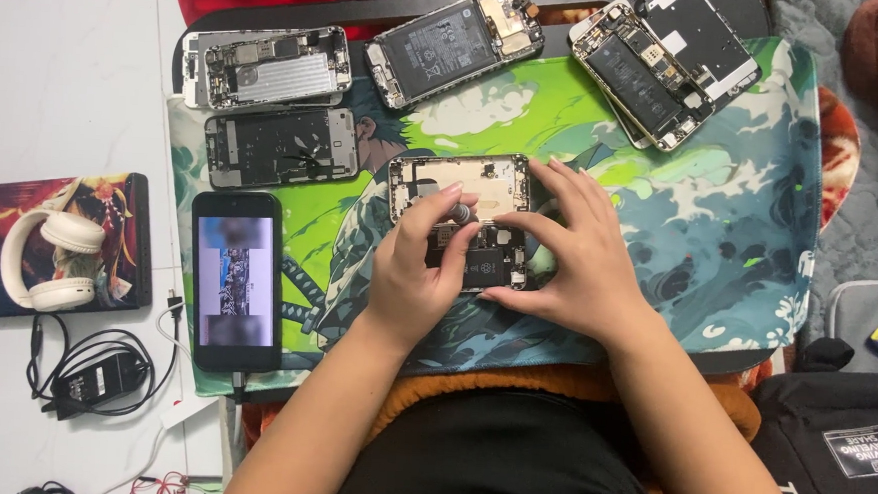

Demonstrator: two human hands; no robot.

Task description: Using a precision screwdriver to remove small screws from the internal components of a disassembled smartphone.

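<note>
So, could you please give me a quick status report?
Left hand holding small tool on opened phone. Right hand steadying it. Nothing in the way.

1. An opened smartphone chassis with a pale gold metal frame (462, 193) lies flat on the green illustrated desk mat, near its middle, long axis running far to near.
2. Its back is off, so the insides face up: a bare pale tan plate fills the far half, while dark circuit parts and black shields fill the near half.
3. A small grey cylindrical screwdriver handle (460, 212) stands roughly upright over the phone's middle, pinched between fingertips.
4. The frame's left and right edges are partly hidden by the hands; its far edge shows fully.
</note>
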